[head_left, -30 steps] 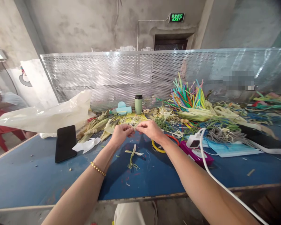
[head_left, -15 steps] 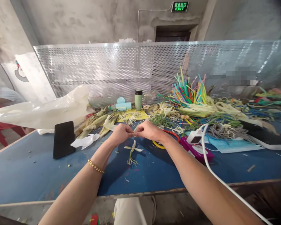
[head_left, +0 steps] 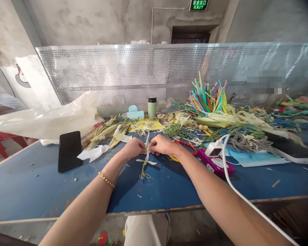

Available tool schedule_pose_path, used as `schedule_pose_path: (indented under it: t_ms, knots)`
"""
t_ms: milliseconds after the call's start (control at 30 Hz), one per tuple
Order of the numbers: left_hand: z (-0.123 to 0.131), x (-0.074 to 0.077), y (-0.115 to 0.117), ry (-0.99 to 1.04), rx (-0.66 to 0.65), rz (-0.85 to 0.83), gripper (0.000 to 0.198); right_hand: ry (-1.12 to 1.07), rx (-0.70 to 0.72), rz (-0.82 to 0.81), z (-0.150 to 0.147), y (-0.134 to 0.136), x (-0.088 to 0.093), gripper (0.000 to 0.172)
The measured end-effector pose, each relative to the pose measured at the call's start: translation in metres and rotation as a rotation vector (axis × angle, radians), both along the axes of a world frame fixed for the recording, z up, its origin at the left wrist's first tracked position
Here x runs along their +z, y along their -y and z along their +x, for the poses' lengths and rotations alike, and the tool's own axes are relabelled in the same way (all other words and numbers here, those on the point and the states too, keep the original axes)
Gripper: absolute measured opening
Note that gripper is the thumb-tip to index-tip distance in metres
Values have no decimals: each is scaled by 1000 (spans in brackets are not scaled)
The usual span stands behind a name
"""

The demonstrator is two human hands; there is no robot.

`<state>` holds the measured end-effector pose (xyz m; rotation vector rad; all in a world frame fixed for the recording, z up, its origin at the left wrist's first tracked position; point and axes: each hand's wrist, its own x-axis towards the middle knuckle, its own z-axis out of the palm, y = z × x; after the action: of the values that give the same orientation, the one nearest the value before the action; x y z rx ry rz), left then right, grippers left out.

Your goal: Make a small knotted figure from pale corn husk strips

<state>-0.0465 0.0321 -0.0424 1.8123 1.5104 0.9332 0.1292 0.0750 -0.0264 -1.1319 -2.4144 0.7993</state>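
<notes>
My left hand (head_left: 136, 148) is closed, its thumb and fingertips pinched at the left edge of a pale green corn husk strip (head_left: 147, 140). On the other side my right hand (head_left: 161, 145) has curled fingers pinched at the strip's right edge. The strip stands lengthwise between the hands, its upper end pointing away from me. Just below it on the blue table (head_left: 97, 191) lies a small knotted husk figure (head_left: 144, 168) with two pale side arms and frayed lower ends. Whether strip and figure are joined, I cannot tell.
Left are a black phone (head_left: 69, 151), white scrap (head_left: 93, 153) and husks (head_left: 102, 135). Behind stand a green tumbler (head_left: 152, 108) and colourful pipe cleaners (head_left: 207, 97). Right are a purple box (head_left: 217, 165), white cable (head_left: 227, 171), grey cord (head_left: 242, 141) and blue mask (head_left: 256, 158).
My hands have moved slightly apart and lower, closer to the knotted figure. The husk strip now shows upright between them, where earlier my fingertips met over it.
</notes>
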Motion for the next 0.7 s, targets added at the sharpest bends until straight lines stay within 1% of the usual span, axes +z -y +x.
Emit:
schedule_pose_path:
  t_ms: [100,167,300,400,500,600,700]
  knots:
    - [0,0,1,-13,-4,-18,7,47,10,52,1,-1,0,9]
    - [1,2,2,-34,-6,-21,8,61,-18,62,1,0,1,8]
    - [2,3,3,-136,4,-38,12,77,-84,0,1,5,7,8]
    - [3,3,3,-208,10,-68,16,125,-79,-65,1,8,12,6]
    - [4,3,3,-234,10,-82,19,198,-70,-109,1,10,15,4]
    - [4,4,4,-237,-10,-87,20,238,-68,-125,1,10,15,3]
    - [5,5,6,-236,-23,-89,20,264,-48,-90,1,8,13,5]
